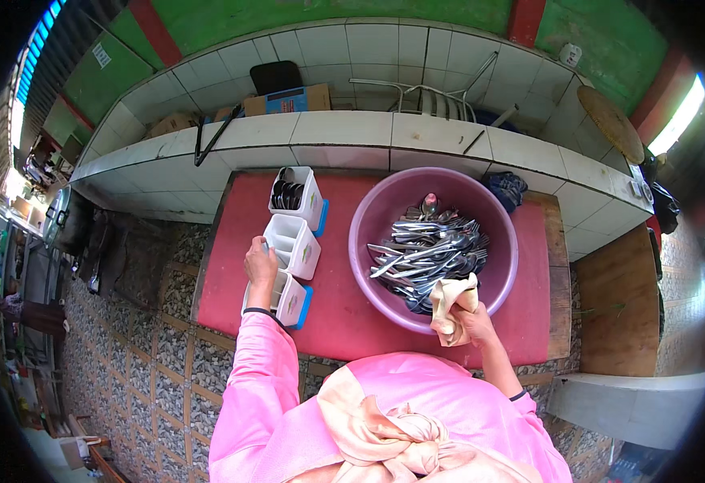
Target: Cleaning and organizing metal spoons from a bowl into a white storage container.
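A large purple plastic basin (358, 241) on the red-topped table (226, 265) holds a heap of metal spoons and forks (431, 247). My right hand (476, 323) grips a crumpled cream cloth (449, 308) over the basin's near rim. To the left, three white plastic cutlery holders stand in a row. The far holder (310, 199) contains dark-looking spoons (287, 193). No cutlery shows in the divided middle holder (307, 253); my left hand (261, 265) is at its left edge, fingers bent, and what they hold is unclear. My left wrist partly covers the near holder (293, 305).
A tiled ledge (340, 128) runs behind the table, with a cardboard box (316, 99) and a metal frame (443, 96) beyond it. A dark blue cloth or bag (505, 188) lies beside the basin. At right stands a wooden panel (618, 308).
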`<state>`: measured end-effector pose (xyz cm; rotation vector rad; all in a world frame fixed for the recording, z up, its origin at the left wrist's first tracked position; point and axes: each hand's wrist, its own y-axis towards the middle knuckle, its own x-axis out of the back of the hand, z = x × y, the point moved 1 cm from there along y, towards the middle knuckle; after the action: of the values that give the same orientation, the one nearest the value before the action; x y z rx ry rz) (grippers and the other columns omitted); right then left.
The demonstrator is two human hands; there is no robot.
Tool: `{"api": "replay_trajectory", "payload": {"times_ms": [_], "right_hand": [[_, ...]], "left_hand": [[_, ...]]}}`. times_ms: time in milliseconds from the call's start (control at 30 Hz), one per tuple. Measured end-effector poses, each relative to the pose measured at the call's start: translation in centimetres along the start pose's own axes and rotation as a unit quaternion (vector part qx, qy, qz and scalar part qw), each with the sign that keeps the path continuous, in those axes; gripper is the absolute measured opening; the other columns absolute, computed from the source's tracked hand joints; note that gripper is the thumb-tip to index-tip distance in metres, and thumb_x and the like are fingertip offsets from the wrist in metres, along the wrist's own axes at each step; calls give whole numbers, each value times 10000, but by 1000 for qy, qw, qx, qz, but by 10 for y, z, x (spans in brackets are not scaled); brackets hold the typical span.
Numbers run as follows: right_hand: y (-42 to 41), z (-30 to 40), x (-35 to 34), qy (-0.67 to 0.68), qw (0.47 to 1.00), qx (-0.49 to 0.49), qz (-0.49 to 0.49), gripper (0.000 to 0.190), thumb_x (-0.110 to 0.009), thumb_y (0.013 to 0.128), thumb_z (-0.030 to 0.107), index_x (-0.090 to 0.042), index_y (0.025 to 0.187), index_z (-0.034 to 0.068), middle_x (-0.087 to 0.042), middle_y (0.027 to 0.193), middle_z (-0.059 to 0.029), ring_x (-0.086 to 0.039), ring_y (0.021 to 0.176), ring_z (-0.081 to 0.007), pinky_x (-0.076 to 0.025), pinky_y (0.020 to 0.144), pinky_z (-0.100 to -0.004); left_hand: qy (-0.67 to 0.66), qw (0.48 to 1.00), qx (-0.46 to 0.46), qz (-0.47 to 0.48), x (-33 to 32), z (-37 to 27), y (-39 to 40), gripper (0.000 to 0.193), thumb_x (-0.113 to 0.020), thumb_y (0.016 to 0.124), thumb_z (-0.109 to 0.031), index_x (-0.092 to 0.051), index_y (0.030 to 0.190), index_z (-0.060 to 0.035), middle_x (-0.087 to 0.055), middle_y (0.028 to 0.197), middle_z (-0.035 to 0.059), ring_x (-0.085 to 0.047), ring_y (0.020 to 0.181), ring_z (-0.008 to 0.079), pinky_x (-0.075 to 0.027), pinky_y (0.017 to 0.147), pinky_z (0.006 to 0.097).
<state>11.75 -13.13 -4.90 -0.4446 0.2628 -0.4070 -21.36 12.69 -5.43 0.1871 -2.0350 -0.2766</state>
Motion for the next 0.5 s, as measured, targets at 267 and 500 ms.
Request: {"api": "replay_trajectory", "payload": {"times_ms": [267, 500], "right_hand": [[-1, 0, -2, 31, 1000, 0, 5, 222, -557, 754, 78, -534, 958, -7, -566, 877, -72, -560, 765, -134, -471, 641, -253], [-5, 5, -6, 47, 999, 13, 2, 237, -557, 757, 83, -525, 977, -1, -563, 879, -72, -559, 764, -136, -471, 640, -249]], "left_hand": [[27, 998, 13, -57, -4, 8, 2, 218, -541, 686, -27, -480, 882, -99, -584, 717, 142, -566, 698, 333, -437, 606, 415], [27, 998, 53, -11, 4, 9, 7, 209, -529, 695, -29, -479, 888, -90, -585, 783, 140, -565, 727, 324, -441, 624, 402]]}}
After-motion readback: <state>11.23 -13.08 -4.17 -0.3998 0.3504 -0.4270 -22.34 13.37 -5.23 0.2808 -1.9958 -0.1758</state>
